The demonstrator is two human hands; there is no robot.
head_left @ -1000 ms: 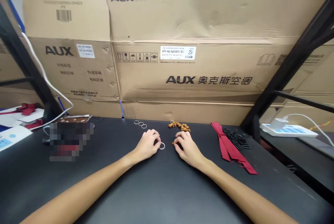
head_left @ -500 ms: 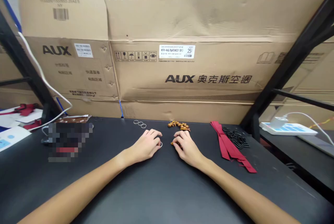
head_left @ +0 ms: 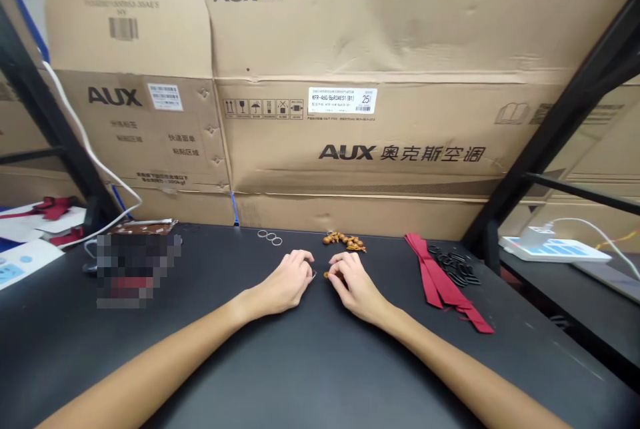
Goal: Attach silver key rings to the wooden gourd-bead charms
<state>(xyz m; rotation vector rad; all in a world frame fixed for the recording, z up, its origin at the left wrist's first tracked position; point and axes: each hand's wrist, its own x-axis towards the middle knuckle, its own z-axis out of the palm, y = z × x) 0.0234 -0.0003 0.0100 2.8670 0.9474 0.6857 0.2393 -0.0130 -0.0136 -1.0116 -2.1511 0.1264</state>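
Near the middle of the table my left hand (head_left: 287,284) is pinched on a thin silver metal ring (head_left: 314,276), whose edge shows past the fingertips. Facing it across a small gap, my right hand (head_left: 357,287) is closed on a small brown gourd-shaped charm (head_left: 327,275), mostly covered by the fingers. Just beyond the right hand lies a cluster of glossy brown gourd-shaped charms (head_left: 345,241). Three more silver rings (head_left: 271,237) lie in a row beyond my left hand.
Red fabric strips (head_left: 437,279) and a heap of black clips (head_left: 454,265) lie to the right. A brown packet (head_left: 143,227) and a blurred-out item sit at left. Large cardboard boxes (head_left: 400,182) stand behind the black table (head_left: 310,362), between dark metal posts. A power strip (head_left: 560,249) is far right.
My two hands have come slightly closer together, the ring moving right toward the charm. The whole view has shifted a little.
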